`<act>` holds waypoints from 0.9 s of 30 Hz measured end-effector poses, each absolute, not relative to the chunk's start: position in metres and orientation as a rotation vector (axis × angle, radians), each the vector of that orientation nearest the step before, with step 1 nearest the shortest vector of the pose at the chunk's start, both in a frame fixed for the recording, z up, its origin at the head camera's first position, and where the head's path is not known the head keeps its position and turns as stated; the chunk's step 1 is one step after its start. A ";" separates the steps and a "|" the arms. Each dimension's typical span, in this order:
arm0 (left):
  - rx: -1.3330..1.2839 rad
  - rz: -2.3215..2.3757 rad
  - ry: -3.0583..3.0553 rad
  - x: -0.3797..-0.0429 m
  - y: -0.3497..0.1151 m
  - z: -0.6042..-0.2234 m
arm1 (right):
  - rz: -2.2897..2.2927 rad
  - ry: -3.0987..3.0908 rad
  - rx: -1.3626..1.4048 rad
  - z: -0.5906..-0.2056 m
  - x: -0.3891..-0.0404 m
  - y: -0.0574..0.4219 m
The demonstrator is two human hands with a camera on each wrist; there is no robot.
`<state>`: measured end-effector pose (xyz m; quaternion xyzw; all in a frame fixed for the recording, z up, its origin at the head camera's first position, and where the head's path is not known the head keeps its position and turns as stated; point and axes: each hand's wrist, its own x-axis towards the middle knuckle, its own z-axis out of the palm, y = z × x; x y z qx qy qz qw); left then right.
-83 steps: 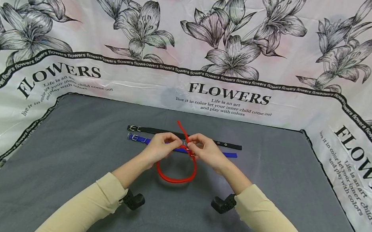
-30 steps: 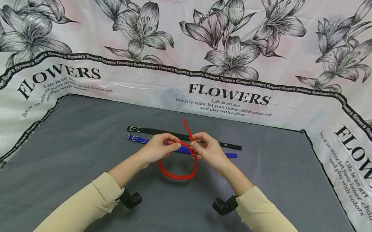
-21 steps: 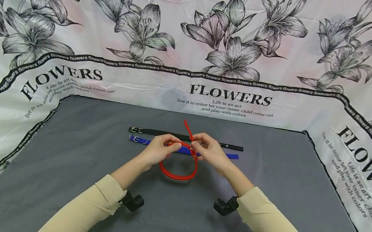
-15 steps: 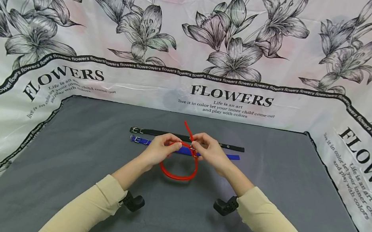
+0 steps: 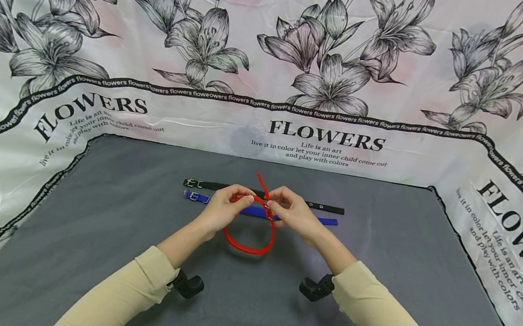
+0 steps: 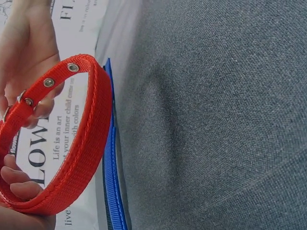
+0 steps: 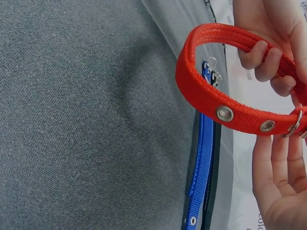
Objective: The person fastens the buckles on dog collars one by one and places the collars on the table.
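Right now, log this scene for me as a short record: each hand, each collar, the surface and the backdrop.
left hand: grips the red collar
right hand: pinches the red collar
red collar: looped, raised, metal eyelets showing, free end pointing away from the person
blue collar: lying flat, partly hidden
black collar: lying just beyond the blue collar
surface: gray cloth
backdrop: white flower-print cloth

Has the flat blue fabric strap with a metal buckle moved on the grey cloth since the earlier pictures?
No. In the head view, the flat blue fabric strap keeps its place against the black printed FLOWERS lettering; the whole picture shifted slightly.
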<state>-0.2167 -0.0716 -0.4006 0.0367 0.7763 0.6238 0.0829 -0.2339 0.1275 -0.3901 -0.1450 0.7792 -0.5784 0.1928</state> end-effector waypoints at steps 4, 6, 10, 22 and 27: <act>0.100 1.893 2.315 -0.216 -0.071 -0.400 | -1.641 2.150 -0.411 -0.388 -0.234 0.128; 0.092 1.904 2.309 -0.216 -0.070 -0.399 | -1.639 2.139 -0.411 -0.388 -0.234 0.128; 0.079 1.905 2.300 -0.216 -0.070 -0.398 | -1.634 2.141 -0.403 -0.389 -0.233 0.129; 0.009 1.901 2.247 -0.219 -0.071 -0.399 | -1.614 2.190 -0.369 -0.390 -0.229 0.129; 0.012 1.898 2.247 -0.218 -0.070 -0.399 | -1.630 2.250 -0.358 -0.393 -0.231 0.130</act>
